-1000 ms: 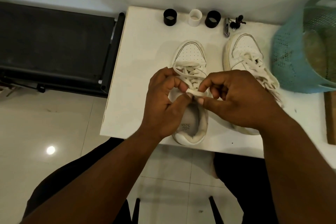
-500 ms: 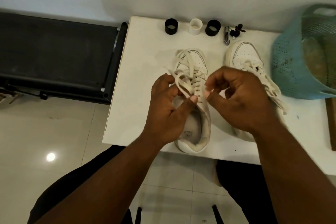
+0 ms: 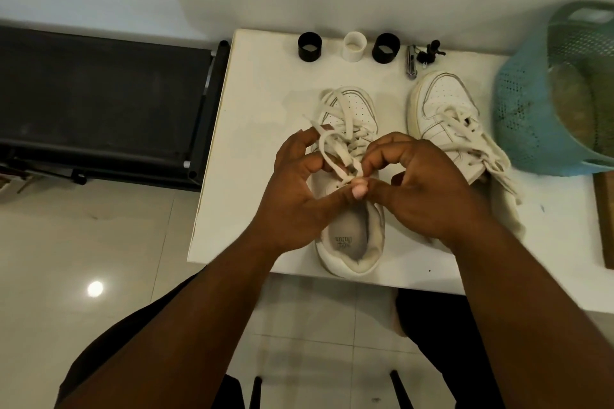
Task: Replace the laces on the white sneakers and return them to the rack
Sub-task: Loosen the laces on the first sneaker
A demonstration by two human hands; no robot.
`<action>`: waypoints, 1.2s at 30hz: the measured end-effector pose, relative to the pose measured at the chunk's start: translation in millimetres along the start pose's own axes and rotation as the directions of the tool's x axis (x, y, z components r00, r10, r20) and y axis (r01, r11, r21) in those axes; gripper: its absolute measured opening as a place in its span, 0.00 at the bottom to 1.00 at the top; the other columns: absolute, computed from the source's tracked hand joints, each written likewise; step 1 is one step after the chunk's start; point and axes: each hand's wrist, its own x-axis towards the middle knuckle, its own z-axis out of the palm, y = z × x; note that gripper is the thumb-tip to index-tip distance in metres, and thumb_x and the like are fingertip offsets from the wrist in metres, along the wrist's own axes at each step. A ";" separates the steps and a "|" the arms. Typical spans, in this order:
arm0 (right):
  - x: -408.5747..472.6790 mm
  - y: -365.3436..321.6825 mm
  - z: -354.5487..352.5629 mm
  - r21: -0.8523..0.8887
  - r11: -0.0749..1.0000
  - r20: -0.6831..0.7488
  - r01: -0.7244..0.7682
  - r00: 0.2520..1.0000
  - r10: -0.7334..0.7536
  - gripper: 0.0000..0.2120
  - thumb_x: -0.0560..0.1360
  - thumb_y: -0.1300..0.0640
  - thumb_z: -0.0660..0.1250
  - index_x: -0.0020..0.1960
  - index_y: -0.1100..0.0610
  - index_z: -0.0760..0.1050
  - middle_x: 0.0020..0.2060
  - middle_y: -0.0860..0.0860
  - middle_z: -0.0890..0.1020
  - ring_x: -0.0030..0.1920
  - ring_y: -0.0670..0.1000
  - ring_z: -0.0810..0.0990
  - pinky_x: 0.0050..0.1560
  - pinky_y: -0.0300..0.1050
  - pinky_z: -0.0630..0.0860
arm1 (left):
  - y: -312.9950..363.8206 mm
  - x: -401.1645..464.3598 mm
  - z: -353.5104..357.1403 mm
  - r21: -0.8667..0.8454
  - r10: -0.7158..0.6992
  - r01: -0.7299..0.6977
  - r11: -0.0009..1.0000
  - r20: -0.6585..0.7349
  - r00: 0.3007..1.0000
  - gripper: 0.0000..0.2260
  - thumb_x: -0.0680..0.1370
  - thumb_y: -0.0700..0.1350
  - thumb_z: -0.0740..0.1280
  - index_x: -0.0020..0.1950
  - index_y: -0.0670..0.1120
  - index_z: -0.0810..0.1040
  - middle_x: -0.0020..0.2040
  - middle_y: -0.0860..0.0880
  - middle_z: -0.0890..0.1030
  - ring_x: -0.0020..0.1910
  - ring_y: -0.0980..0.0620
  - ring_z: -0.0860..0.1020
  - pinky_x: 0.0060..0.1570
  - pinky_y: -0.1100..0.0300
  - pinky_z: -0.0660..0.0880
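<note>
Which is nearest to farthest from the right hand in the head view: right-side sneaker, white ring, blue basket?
From the right hand:
1. Right-side sneaker, just beyond the knuckles.
2. White ring, at the table's back edge.
3. Blue basket, far right; close to the ring's rank.

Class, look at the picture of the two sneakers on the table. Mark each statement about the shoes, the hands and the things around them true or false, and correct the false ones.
1. Both hands pinch the lace of the near sneaker. True.
2. The far sneaker has no lace. False: loose laces lie across it.
3. Three small tubes stand at the table's back edge, the white tube in the middle. True.
4. A red basket stands on the right. False: the basket is blue-green.
5. The left hand rests flat on the table. False: it holds the lace.
</note>
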 end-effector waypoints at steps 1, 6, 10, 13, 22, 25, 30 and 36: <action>0.4 1.1 0.7 -0.009 1.000 0.011 -0.003 1.000 0.003 0.04 0.72 0.55 0.77 0.43 0.50 0.82 0.51 0.43 0.80 0.52 0.38 0.77 0.46 0.27 0.69 | -0.6 0.2 -1.9 -0.013 0.017 -0.017 1.000 0.014 1.000 0.15 0.71 0.62 0.72 0.57 0.65 0.78 0.70 0.59 0.71 0.74 0.56 0.67 0.73 0.61 0.64; 0.9 7.5 -2.3 -0.051 0.998 0.126 0.027 0.992 -0.020 0.04 0.76 0.51 0.72 0.45 0.46 0.78 0.53 0.42 0.75 0.54 0.36 0.74 0.46 0.23 0.66 | -4.0 2.9 -4.9 -0.063 0.000 0.002 0.998 0.040 0.999 0.15 0.70 0.60 0.75 0.56 0.62 0.81 0.71 0.53 0.74 0.74 0.52 0.69 0.74 0.49 0.67; 3.3 9.8 -3.5 -0.030 0.997 0.165 0.074 0.984 -0.068 0.05 0.76 0.45 0.69 0.43 0.45 0.78 0.51 0.44 0.75 0.52 0.40 0.75 0.47 0.25 0.68 | -5.8 -1.1 -2.3 -0.044 0.037 -0.038 0.998 -0.023 0.999 0.16 0.70 0.59 0.75 0.56 0.61 0.81 0.71 0.56 0.73 0.73 0.52 0.70 0.72 0.45 0.69; 3.0 11.6 -0.6 0.094 0.992 0.152 0.083 0.984 -0.096 0.09 0.73 0.41 0.67 0.42 0.46 0.78 0.49 0.47 0.76 0.49 0.42 0.76 0.45 0.30 0.71 | -5.5 -0.6 1.1 -0.068 0.021 -0.026 0.997 -0.067 0.998 0.18 0.69 0.59 0.76 0.58 0.65 0.81 0.70 0.58 0.74 0.72 0.52 0.71 0.69 0.43 0.72; 6.3 18.6 18.1 0.362 0.932 0.043 0.028 0.998 -0.047 0.11 0.73 0.39 0.67 0.39 0.43 0.79 0.44 0.43 0.77 0.47 0.44 0.77 0.53 0.39 0.72 | -16.8 9.5 -2.8 -0.079 -0.025 0.018 0.997 -0.088 0.996 0.21 0.67 0.56 0.77 0.57 0.51 0.85 0.73 0.53 0.74 0.72 0.49 0.72 0.69 0.43 0.72; 8.2 18.8 19.0 0.369 0.929 0.034 0.025 0.999 -0.041 0.10 0.72 0.38 0.68 0.39 0.42 0.80 0.46 0.48 0.78 0.51 0.50 0.79 0.57 0.46 0.75 | -10.8 13.5 -1.8 -0.018 0.005 -0.007 1.000 -0.106 0.994 0.20 0.66 0.56 0.74 0.56 0.51 0.85 0.71 0.54 0.74 0.71 0.51 0.72 0.69 0.56 0.71; 12.0 22.0 14.2 0.348 0.937 0.042 0.024 0.998 -0.042 0.15 0.72 0.38 0.69 0.41 0.49 0.79 0.47 0.49 0.78 0.50 0.49 0.79 0.51 0.46 0.75 | 0.1 19.1 1.3 0.097 0.162 -0.151 0.984 -0.120 0.979 0.22 0.68 0.50 0.76 0.61 0.47 0.82 0.66 0.54 0.75 0.68 0.49 0.74 0.68 0.54 0.71; 8.4 18.6 6.1 0.268 0.962 0.109 0.056 0.990 -0.088 0.09 0.77 0.45 0.70 0.44 0.50 0.79 0.49 0.47 0.77 0.50 0.46 0.78 0.48 0.44 0.75 | -0.4 8.7 -6.2 0.207 0.196 -0.150 0.967 -0.220 0.956 0.17 0.68 0.54 0.76 0.43 0.43 0.76 0.59 0.48 0.79 0.62 0.49 0.75 0.60 0.58 0.72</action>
